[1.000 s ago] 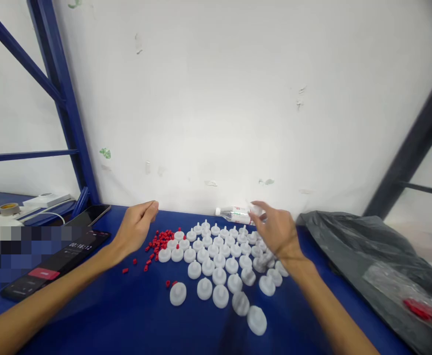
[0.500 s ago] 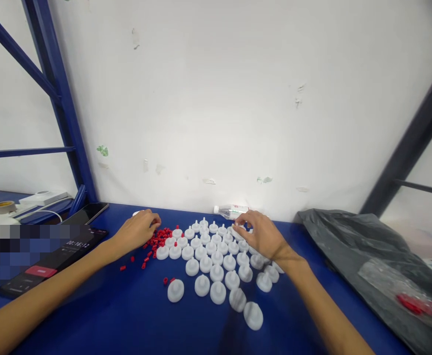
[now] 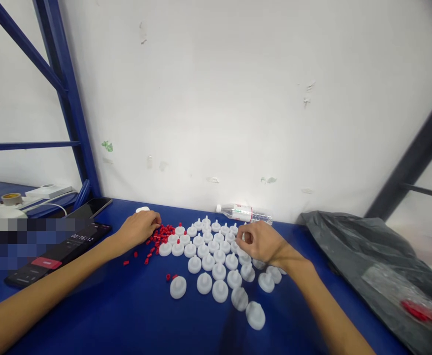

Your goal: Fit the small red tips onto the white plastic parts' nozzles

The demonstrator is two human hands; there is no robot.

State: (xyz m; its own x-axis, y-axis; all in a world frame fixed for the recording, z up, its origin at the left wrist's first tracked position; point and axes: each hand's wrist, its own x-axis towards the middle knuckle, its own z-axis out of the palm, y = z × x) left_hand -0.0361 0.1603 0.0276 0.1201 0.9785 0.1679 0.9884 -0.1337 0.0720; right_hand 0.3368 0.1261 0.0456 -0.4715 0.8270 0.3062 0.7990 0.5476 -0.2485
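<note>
Many white round caps with upright nozzles (image 3: 219, 271) stand on the blue table (image 3: 127, 315). A few at the left of the group carry red tips (image 3: 178, 242). My left hand (image 3: 139, 229) is at the far left edge of a pile of small red caps (image 3: 163, 234), its fingers pinched together; anything between them is too small to make out. Over the right part of the white caps is my right hand (image 3: 262, 241), thumb and forefinger curled together in a ring, and what they may hold is hidden. One white cap (image 3: 178, 287) lies nearer me beside two red pieces.
A clear bottle (image 3: 242, 212) lies by the wall. Phones (image 3: 58, 254) rest at the left, near a tape roll (image 3: 12, 198) and white cables. On the right is a dark plastic bag (image 3: 348, 256) with a clear bag of red pieces (image 3: 418, 310) on it.
My right hand's thumb and forefinger have curled closer together, and the hand has moved slightly lower, uncovering more of the bottle. My left hand stays by the red pile. The view has shifted slightly.
</note>
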